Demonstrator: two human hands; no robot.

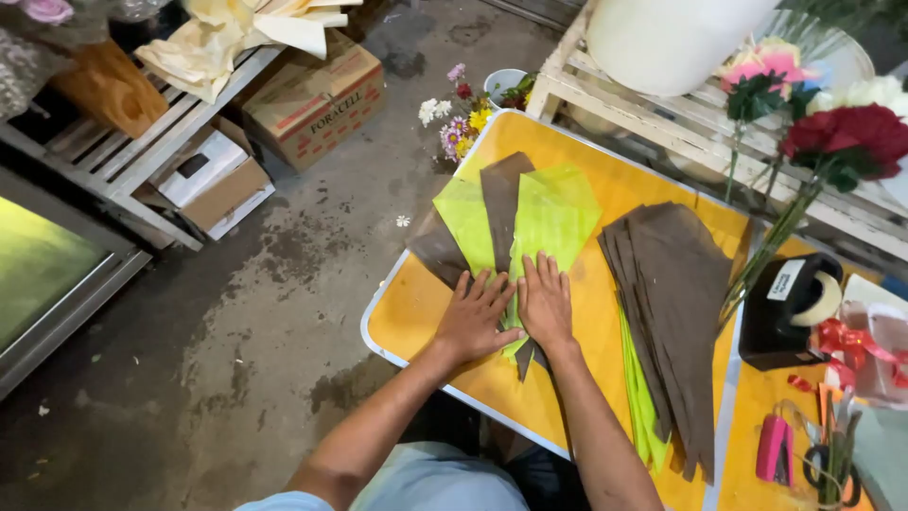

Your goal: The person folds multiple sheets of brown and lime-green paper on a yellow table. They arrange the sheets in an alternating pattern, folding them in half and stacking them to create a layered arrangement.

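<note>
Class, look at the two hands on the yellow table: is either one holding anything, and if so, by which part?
Nothing is gripped. The left hand and right hand lie flat, palms down, pressing the narrow lower end of the fanned green and brown sheets.

One head-worn camera looks steeply down, close over the yellow table and floor.

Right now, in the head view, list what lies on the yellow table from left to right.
left hand → right hand, both flat on the fanned green and brown sheets → stack of brown sheets → pink stapler → black tape dispenser
</note>
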